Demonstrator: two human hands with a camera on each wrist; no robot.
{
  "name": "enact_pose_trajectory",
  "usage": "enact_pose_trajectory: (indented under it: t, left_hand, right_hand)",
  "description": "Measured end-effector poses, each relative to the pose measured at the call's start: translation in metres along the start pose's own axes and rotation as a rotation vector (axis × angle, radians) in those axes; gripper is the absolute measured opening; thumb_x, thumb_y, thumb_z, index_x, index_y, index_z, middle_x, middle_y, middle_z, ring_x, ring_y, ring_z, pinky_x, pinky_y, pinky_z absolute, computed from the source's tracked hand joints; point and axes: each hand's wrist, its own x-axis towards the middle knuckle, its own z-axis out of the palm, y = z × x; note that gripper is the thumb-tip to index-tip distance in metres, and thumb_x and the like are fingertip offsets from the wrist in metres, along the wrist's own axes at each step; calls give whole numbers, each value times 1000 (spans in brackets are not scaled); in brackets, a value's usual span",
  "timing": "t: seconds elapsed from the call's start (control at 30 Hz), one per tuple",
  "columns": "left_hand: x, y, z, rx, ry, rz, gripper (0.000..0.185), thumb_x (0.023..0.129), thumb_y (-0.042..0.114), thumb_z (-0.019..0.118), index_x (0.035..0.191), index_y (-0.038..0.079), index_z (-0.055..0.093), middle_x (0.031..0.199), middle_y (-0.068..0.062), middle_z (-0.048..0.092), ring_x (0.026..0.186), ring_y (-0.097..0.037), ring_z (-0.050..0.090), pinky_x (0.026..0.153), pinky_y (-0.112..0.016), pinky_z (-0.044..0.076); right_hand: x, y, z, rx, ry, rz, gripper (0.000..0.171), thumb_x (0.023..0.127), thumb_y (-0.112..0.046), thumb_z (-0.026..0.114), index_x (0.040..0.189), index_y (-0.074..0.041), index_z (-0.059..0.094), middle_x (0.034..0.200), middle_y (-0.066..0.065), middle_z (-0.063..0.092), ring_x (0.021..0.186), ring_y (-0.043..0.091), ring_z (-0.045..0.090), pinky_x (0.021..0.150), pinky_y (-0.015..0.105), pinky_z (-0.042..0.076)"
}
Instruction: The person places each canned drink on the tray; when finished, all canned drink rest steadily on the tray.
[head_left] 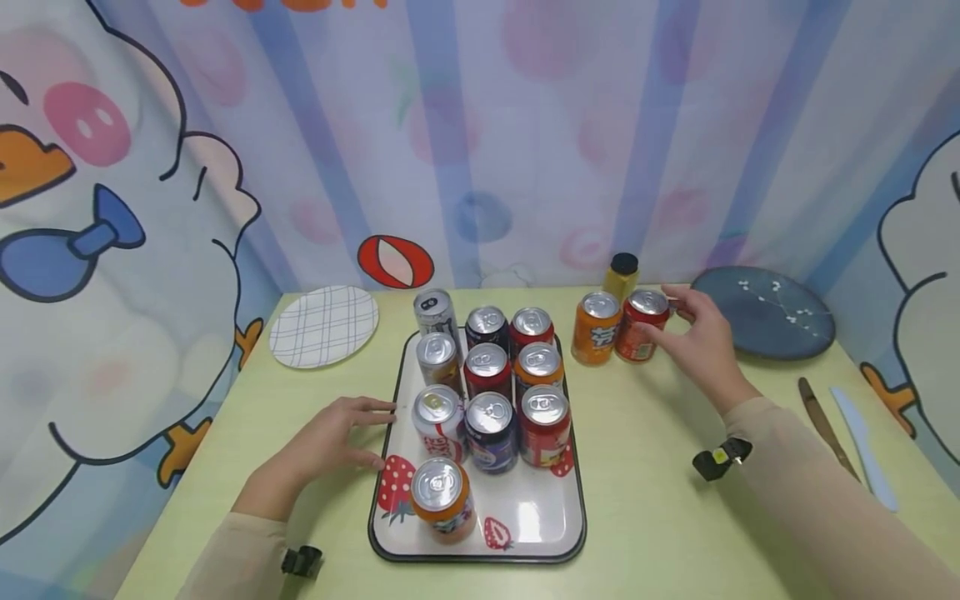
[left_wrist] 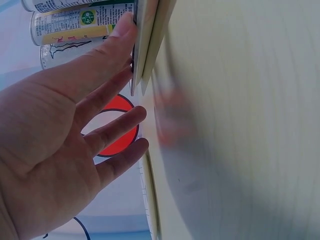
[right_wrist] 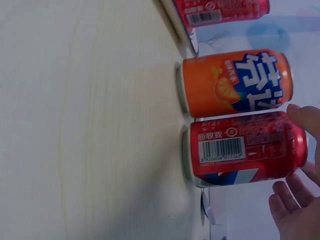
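Right hand: I have my right hand (head_left: 693, 333) at the red can (head_left: 641, 325), fingers loosely spread about its top and side; the wrist view shows fingertips (right_wrist: 300, 117) at the rim but no firm wrap yet.
Red can: it stands upright on the table (head_left: 645, 500), right of the tray (head_left: 555, 533), touching or just beside the orange can (head_left: 596, 327).
Left hand: my left hand (head_left: 333, 437) lies flat, fingers straight, the tips (left_wrist: 125, 30) against the tray's left edge.
Risk, topple: I reckon a loose grab near the top could tip the red can into the orange can, or back against the yellow bottle (head_left: 622, 275).
Risk, tray: ten cans crowd it; setting another in carelessly could knock the neighbours over.
Risk, slide: if my left hand pushes, the tray may skid.
Surface: pale green tabletop, smooth; checked plate (head_left: 324, 325) back left, dark plate (head_left: 765, 312) back right, two knives (head_left: 843, 433) by my right sleeve.
Room: cartoon curtains on three sides.
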Motion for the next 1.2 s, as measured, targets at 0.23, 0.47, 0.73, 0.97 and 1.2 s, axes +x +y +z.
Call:
enact_pose_trajectory:
  t: [0.23,0.47,0.73,0.97,1.2]
  left_hand:
    - [1,1,-1,-2,-16,-3,64,74,30,93,133,12,72,148,-7,61,139,-41,50,117,-62,41]
    - [-3,-1,-1,-7,-18,-2,64,74,28,93,133,11,71,147,-8,61,139,-42,51,116,-63,41]
    - [-3,-3,3,-33,-16,10,64,75,29,92,133,11,71,147,-8,62,139,-42,51,116,-63,42]
    - [-2,-2,3,-19,-6,24,64,74,28,93,132,11,72,146,-7,62,138,-40,53,115,-61,43]
    - [0,-1,-1,-18,-1,19,63,74,28,92,132,12,72,146,-7,62,138,-40,52,115,-62,43]
  right_hand:
    - [1,11,4,-9,-21,65,67,87,-24,85,145,-4,56,142,20,59,125,37,61,111,56,47]
    - [-3,5,8,48,-13,187,65,87,-28,86,143,-9,59,140,16,64,124,33,64,105,44,53]
    - [-22,2,6,36,31,225,62,87,-33,85,140,-11,61,137,11,65,120,26,63,91,20,49]
    - [-50,-10,0,51,11,218,63,85,-33,87,139,-12,62,135,9,66,115,16,63,90,12,50]
    - [-89,-36,-6,67,-11,82,60,81,-21,90,135,-12,65,130,8,69,105,-5,60,89,8,52]
